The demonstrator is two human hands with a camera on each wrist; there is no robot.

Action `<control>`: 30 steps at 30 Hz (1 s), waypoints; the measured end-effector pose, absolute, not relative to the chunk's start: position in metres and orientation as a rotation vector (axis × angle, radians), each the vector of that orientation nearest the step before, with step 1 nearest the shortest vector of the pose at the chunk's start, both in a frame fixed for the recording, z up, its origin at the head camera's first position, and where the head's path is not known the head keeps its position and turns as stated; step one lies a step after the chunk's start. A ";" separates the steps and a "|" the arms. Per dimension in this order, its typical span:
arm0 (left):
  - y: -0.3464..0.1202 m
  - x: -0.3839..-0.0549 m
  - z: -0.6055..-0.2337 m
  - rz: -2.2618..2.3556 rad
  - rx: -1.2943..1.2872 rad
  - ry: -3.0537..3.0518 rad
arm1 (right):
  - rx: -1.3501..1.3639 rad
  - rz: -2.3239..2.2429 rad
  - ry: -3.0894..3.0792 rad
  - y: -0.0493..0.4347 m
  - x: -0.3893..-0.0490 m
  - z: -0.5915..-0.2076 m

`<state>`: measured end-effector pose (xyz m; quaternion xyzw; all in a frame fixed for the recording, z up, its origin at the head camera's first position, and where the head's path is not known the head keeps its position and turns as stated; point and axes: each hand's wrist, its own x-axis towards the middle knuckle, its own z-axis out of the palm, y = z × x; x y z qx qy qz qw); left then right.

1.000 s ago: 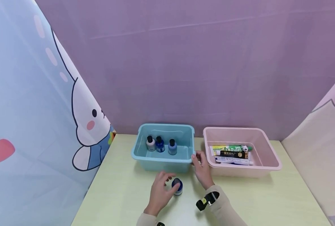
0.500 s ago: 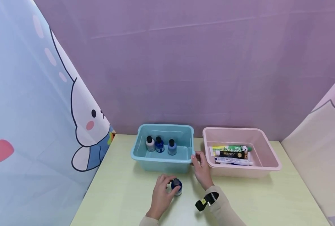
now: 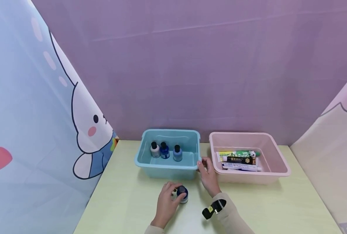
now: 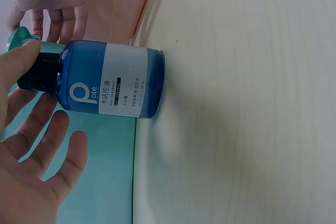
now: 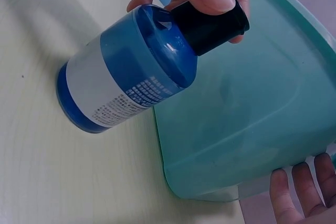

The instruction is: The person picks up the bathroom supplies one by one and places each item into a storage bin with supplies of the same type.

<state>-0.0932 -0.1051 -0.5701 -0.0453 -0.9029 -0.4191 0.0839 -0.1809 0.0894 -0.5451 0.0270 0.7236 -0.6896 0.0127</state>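
Observation:
A dark blue bottle [image 3: 184, 199] with a black cap stands on the table in front of the blue basket [image 3: 167, 173]. My left hand [image 3: 165, 205] pinches its cap between thumb and fingers; the other fingers are spread beside it. A white label [image 4: 123, 80] with print wraps the bottle in the left wrist view. At the basket's front right corner, my right hand [image 3: 209, 180] grips the rim, thumb on the near side. Inside that basket three bottles stand upright: a whitish one [image 3: 155, 151], a deep blue one [image 3: 165, 152] and a paler blue one [image 3: 177, 154].
To the right stands a pink basket [image 3: 253, 178], close beside my right hand. Several toothpaste tubes [image 3: 240, 160] lie in it. A purple cloth [image 3: 176, 71] hangs behind the table [image 3: 117, 201], with printed cloths at both sides.
My left hand has closed in on the bottle, its thumb and fingers coming onto the cap. My right hand has kept its grip on the basket rim.

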 end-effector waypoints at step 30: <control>-0.117 -0.096 -0.554 -1.184 -0.179 -2.682 | 0.084 -2.181 2.260 0.087 -0.181 -0.546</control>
